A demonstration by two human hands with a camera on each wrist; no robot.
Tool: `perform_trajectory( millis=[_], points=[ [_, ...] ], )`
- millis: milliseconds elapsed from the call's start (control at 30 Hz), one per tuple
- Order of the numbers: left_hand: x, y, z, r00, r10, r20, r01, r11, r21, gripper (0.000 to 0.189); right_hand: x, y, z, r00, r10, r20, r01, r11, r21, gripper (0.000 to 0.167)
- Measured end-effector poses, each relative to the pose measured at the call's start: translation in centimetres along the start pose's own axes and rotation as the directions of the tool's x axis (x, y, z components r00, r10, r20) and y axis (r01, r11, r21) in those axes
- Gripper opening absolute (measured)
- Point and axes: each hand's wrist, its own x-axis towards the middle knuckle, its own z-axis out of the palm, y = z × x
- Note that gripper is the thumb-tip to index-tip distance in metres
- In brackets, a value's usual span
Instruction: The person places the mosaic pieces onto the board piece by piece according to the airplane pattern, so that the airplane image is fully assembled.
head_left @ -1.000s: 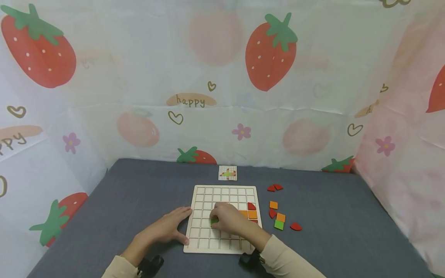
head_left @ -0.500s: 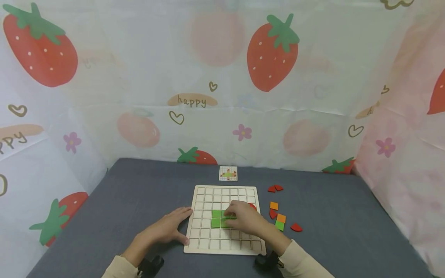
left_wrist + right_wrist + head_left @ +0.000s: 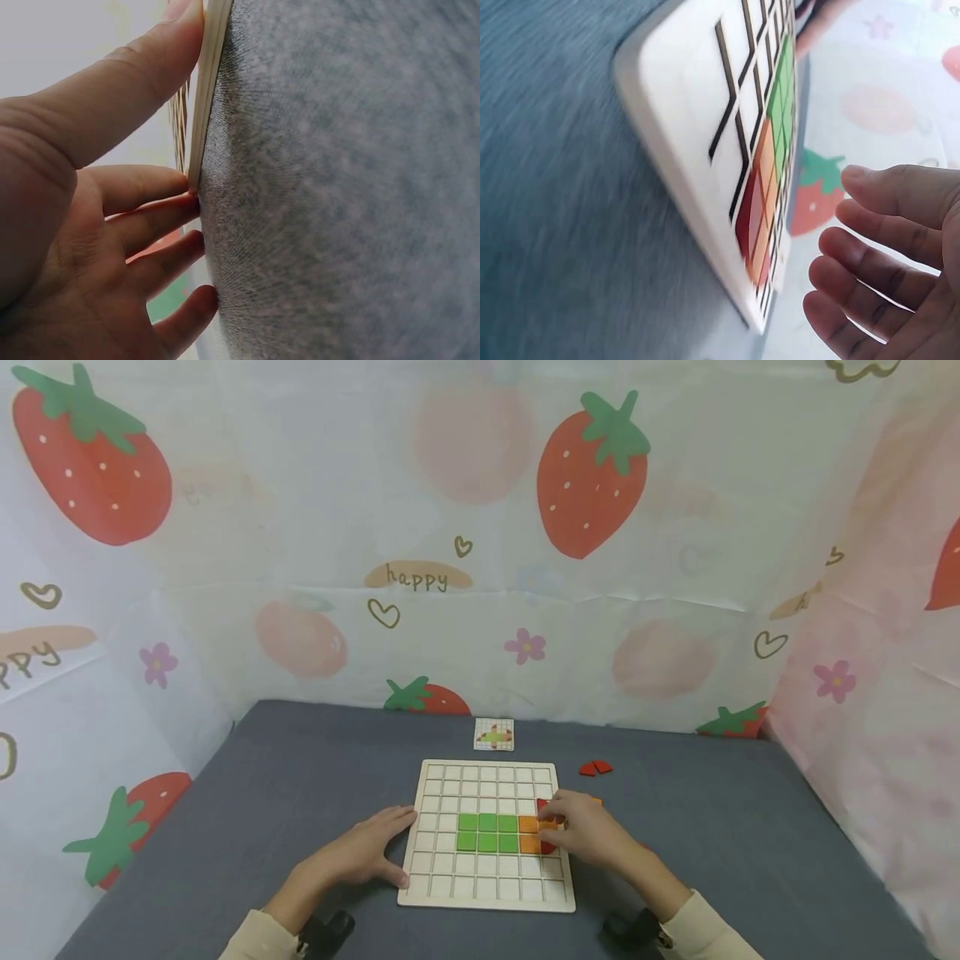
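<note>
Right hand: Poised over the right side of the wooden grid board, fingers loosely parted with nothing visible between them; a fingertip dipping low could knock the pieces beneath out of their cells.

Left hand: Thumb and extended fingertips rest against the board's left edge, gripping no piece; an uneven push here would likely slide or turn the whole board.

Orange squares: Set at the board's right, partly covered by the right hand's fingers; a dragging finger seems their chief hazard.

Red corner piece: A quarter-circle just below, at the board's right; being curved, it probably twists more easily than a square if brushed.

Green squares: Six lie in two rows across the middle; a hard jolt to the board could shift them together.

Loose red pieces: Two sit on the dark tablecloth beyond the board's right corner; a sweeping sleeve might scatter them.

Printed card: Flat behind the board, small enough that misreading its cells looks possible.
</note>
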Motion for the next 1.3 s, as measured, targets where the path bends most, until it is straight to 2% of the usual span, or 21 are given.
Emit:
perform_trajectory(
  millis=[200,600,867,1300],
  points=[
    [0.1,0.0,0.1,1.000,-0.002,-0.003,0.002,1.000,-0.006,0.097,-1.2,1.6,-1.0,0.998,0.028,-0.051,-0.030,0.999,-0.032,0.016],
    [0.0,0.0,0.1,1.000,-0.001,-0.004,0.001,1.000,-0.003,0.097,-3.5,4.3,-1.2,0.991,0.110,-0.082,-0.116,0.990,-0.086,0.011],
    [0.0,0.1,0.1,1.000,-0.013,-0.007,0.013,1.000,0.002,0.098,-4.1,4.7,-1.5,0.989,0.142,-0.036,-0.145,0.984,-0.106,0.010],
    [0.3,0.1,0.1,1.000,-0.023,-0.003,0.023,1.000,0.011,0.098,-4.3,4.4,-0.9,0.986,0.159,-0.041,-0.163,0.977,-0.140,0.008]
  ],
)
